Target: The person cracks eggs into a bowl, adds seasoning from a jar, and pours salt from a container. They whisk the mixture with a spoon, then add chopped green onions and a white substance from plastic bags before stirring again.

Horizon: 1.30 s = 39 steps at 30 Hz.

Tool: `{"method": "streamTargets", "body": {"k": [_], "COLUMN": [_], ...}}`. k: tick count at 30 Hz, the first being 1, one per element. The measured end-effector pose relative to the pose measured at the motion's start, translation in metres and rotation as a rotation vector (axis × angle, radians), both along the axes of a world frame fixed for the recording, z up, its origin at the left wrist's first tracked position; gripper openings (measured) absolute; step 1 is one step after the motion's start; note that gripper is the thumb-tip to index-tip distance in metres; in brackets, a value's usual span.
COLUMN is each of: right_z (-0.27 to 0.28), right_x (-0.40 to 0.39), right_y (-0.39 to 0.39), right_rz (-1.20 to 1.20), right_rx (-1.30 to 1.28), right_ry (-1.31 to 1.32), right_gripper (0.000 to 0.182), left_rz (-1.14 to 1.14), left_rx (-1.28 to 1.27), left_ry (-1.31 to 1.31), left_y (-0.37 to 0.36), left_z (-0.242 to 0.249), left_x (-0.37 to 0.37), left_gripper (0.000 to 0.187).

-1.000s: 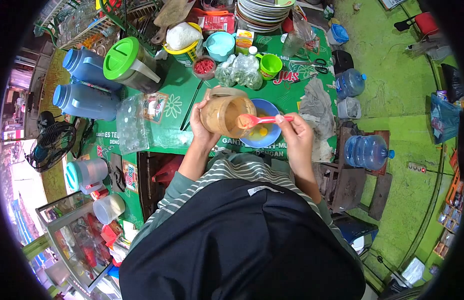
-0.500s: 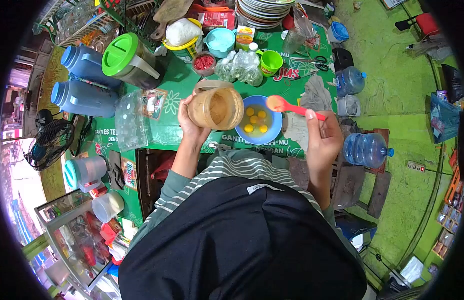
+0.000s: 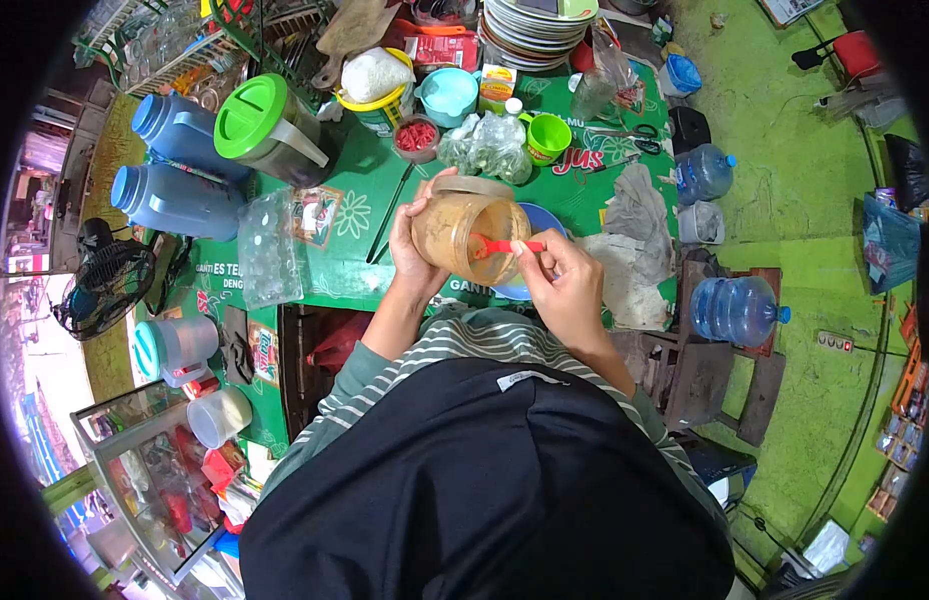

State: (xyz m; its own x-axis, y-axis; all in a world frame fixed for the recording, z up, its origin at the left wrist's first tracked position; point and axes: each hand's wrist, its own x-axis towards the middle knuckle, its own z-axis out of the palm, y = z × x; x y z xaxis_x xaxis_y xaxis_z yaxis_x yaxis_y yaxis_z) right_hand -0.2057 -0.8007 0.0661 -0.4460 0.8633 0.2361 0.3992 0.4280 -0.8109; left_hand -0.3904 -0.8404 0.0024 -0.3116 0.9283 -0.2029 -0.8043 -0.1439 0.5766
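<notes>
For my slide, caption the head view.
Left hand tilts a jar while right hand dips a red spoon inside.

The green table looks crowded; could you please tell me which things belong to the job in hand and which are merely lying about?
In use:
- left hand, holding the tilted jar of brown powder
- right hand, dipping the red spoon into it
- blue bowl behind the jar

Lying about:
- green-lidded jug
- green cup
- scissors
- stacked plates
- empty egg tray

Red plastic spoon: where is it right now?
In the head view, the red plastic spoon is at centre, held by the right hand, its bowl inside the clear plastic jar gripped by the left hand.
</notes>
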Motion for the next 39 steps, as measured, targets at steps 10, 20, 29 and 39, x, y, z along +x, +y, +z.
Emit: {"method": "streamTargets", "body": {"k": [10,20,29,39], "right_z": [-0.023,-0.002,0.008,0.026], "right_x": [0.006,0.03,0.074,0.004], "right_y": [0.004,0.015,0.032,-0.003], "right_rz": [-0.039,-0.12,-0.427,-0.016], "right_rx": [-0.26,-0.513,0.253,0.111], "right_ry": [0.177,0.468,-0.248,-0.045], "right_gripper": [0.019,0.019,0.017,0.016], "left_rz": [-0.019,0.091,0.288,0.058], "left_rx": [-0.022,-0.044,-0.019,0.008], "left_ry": [-0.013,-0.048,-0.1,-0.051], "left_y": [0.002,-0.007,-0.026,-0.01], "left_z": [0.003,-0.005,-0.028,-0.002], "left_x": [0.005,-0.008,-0.045,-0.01], "left_gripper": [0.063,0.052,0.038,0.068]}}
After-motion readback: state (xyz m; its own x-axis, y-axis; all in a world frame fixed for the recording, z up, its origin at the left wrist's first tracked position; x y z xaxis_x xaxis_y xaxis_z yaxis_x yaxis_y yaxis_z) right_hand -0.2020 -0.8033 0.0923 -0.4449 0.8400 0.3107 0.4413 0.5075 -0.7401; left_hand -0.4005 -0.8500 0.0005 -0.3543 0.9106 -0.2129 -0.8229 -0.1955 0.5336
